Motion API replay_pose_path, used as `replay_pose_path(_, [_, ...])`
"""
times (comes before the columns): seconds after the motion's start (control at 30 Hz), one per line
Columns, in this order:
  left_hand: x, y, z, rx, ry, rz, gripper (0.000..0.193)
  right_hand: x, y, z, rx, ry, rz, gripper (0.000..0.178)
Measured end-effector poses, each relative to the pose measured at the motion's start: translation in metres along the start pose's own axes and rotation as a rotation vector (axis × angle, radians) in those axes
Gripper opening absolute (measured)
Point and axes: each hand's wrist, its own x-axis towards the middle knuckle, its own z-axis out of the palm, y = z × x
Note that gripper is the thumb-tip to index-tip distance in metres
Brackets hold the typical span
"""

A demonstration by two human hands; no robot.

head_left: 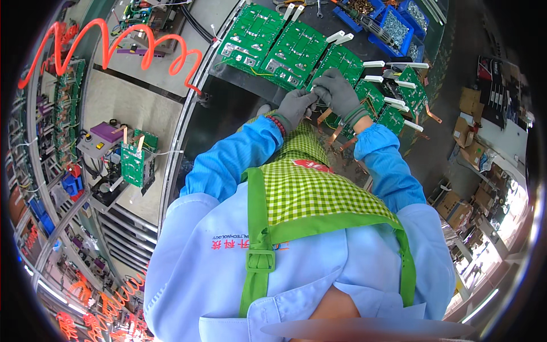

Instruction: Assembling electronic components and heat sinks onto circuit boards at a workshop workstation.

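Dark workbench [231, 100]: green circuit boards [295, 50], seemingly mid-work, remainder unclear; left hand [297, 106], right hand [338, 94] curled together, cannot tell if pinching.

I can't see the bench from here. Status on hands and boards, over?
Left hand and right hand close together, grip unclear. Green boards laid out beyond. Right hand partly hides one.

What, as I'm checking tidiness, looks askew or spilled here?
The green boards right of the right hand sit at mixed angles, unlike the neater row of flat boards ahead of the left hand. I see no clear spill.
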Motion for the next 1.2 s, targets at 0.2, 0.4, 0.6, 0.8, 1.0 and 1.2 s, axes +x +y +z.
replay_pose_path(0.2, [0.001,0.001,-0.003,0.001,0.001,0.0,0.008,0.001,0.003,-0.015,0.144,0.045,-0.007,0.018])
replay_pose_path(0.4, [0.0,0.0,-0.001,-0.01,0.007,0.032,0.009,-0.009,-0.011,-0.016,0.073,-0.055,-0.002,0.016])
replay_pose_path(0.6, [0.001,-0.002,0.0,0.027,0.017,0.049,0.012,-0.006,-0.006,-0.009,0.026,-0.021,-0.01,0.016])
replay_pose_path(0.8, [-0.001,0.001,0.003,0.084,0.052,0.032,0.012,-0.01,-0.002,-0.008,0.039,-0.018,-0.028,0.016])
replay_pose_path(1.0, [0.004,-0.006,-0.001,0.039,0.02,0.071,0.012,-0.006,-0.008,-0.001,-0.036,0.028,0.022,0.016])
replay_pose_path(1.2, [0.001,-0.003,-0.001,0.023,0.053,0.034,0.011,-0.009,-0.007,-0.001,-0.042,0.02,-0.053,0.016])
